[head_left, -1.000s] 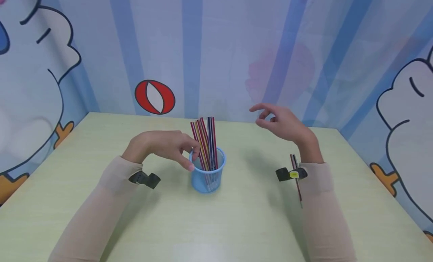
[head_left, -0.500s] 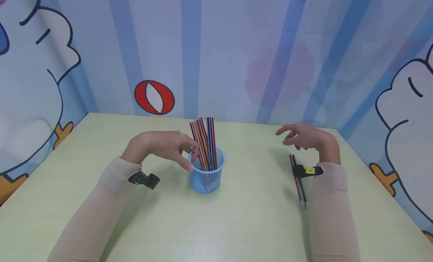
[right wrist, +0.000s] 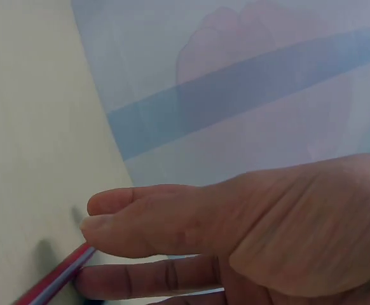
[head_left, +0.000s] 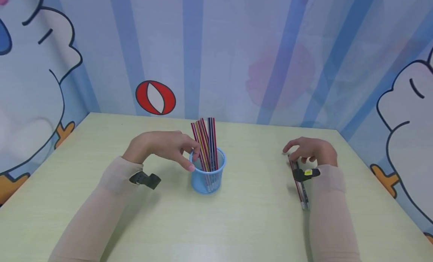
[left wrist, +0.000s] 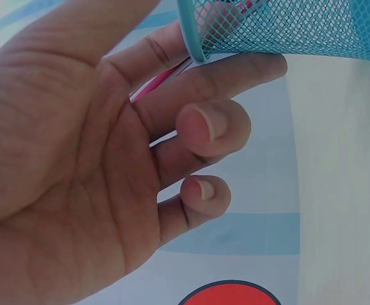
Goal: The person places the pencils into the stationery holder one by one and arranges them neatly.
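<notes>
My left hand [head_left: 165, 145] holds the rim of a light-blue mesh pen cup [head_left: 199, 184]. In the left wrist view, one finger reaches inside the mesh wall [left wrist: 280, 28] and another lies along its outside. Several striped pencils [head_left: 204, 143] stand in the cup, leaning slightly left. On the right, two pencils lie on the table, a red one [head_left: 300, 194] beside a dark one [head_left: 305, 194]. My right hand [head_left: 309, 149] is over their far ends. The right wrist view shows its thumb and fingers pinching the end of the red pencil [right wrist: 54, 276].
The pale table [head_left: 250, 217] runs back to a blue striped backdrop [head_left: 223, 59] with cartoon figures. Black wrist cameras are strapped at the left cuff [head_left: 145, 179] and right cuff [head_left: 306, 174].
My right hand has moved right, then down to the pencils on the table. The far ends of those two pencils have spread slightly apart. My left hand and the cup have stayed put.
</notes>
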A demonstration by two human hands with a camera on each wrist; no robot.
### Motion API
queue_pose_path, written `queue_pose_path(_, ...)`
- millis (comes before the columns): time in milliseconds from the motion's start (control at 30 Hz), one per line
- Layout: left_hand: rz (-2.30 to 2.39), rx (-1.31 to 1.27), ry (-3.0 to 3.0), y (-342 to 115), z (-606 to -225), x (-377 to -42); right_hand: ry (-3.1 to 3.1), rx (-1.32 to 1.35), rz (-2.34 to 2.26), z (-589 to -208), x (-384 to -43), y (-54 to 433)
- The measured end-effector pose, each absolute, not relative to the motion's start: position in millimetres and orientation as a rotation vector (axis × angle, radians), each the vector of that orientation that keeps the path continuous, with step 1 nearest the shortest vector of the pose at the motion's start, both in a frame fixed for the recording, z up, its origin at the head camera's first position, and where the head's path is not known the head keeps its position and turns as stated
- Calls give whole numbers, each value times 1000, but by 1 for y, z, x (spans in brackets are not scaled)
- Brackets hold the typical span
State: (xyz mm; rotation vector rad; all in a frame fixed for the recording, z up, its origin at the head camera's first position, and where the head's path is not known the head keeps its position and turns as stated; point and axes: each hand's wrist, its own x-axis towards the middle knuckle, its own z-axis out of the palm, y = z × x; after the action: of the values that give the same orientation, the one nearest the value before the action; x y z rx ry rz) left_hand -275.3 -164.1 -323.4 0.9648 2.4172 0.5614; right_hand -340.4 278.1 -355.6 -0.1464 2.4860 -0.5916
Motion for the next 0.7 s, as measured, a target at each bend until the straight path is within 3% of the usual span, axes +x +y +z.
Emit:
queue_pose_path(300,565,972,2419,-165,-324,-276,2535,-203,-516,-368,-347,250)
queue_pose_path(700,571,974,2418,-165,-324,-275,2502,-503,-495,-375,-351,190)
